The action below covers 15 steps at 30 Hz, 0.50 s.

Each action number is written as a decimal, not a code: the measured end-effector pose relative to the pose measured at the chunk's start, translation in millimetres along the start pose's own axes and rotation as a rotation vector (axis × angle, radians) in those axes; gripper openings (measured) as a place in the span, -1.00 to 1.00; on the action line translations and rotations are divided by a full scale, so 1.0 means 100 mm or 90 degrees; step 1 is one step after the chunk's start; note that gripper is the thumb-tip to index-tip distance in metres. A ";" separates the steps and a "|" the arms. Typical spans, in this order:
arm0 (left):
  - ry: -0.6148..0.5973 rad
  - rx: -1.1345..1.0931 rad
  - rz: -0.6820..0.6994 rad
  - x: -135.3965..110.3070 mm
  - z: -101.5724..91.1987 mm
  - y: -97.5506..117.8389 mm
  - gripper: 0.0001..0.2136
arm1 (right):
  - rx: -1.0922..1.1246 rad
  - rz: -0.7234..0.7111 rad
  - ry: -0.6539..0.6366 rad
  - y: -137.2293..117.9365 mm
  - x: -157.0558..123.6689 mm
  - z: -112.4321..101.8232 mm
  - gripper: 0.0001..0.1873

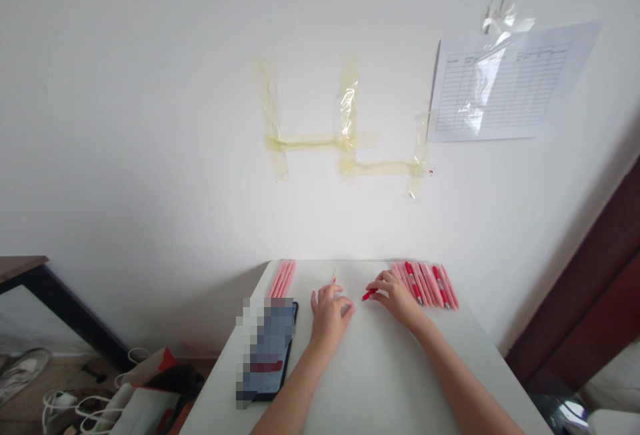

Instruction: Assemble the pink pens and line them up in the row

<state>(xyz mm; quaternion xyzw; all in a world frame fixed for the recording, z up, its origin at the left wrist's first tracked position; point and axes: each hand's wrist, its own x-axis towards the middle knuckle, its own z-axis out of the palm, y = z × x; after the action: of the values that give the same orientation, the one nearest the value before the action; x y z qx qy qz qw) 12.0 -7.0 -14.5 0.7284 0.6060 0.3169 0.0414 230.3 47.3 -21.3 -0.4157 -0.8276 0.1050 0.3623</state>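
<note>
My left hand (330,315) is over the middle of the white table, its fingers bent and partly closed. A thin, pale pen refill (335,279) with an orange-red end sticks out past its fingertips; the rest is hidden by the hand. To its right, my right hand (400,298) pinches a short red pen part (370,294) between thumb and fingers, its dark end pointing left. Close beyond my right hand lies a row of pink sleeved pens (427,283), with red pens (441,286) among them. A smaller group of pink sleeved pens (283,279) lies at the back left.
A phone (270,355), partly pixelated, lies along the table's left side. The table (380,382) stands against a white wall with yellowed tape (310,144) and a taped printed form (495,95). Cables (75,405) and bags lie on the floor at left.
</note>
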 end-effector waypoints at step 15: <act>-0.007 -0.015 -0.019 -0.02 0.03 0.03 -0.90 | -0.127 -0.019 0.105 0.03 0.01 0.09 -0.81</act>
<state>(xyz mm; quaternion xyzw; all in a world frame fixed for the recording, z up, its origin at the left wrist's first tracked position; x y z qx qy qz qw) 15.5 -8.6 -16.4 0.7207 0.6125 0.3194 0.0581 225.6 51.0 -28.8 -0.4443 -0.8076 -0.0179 0.3874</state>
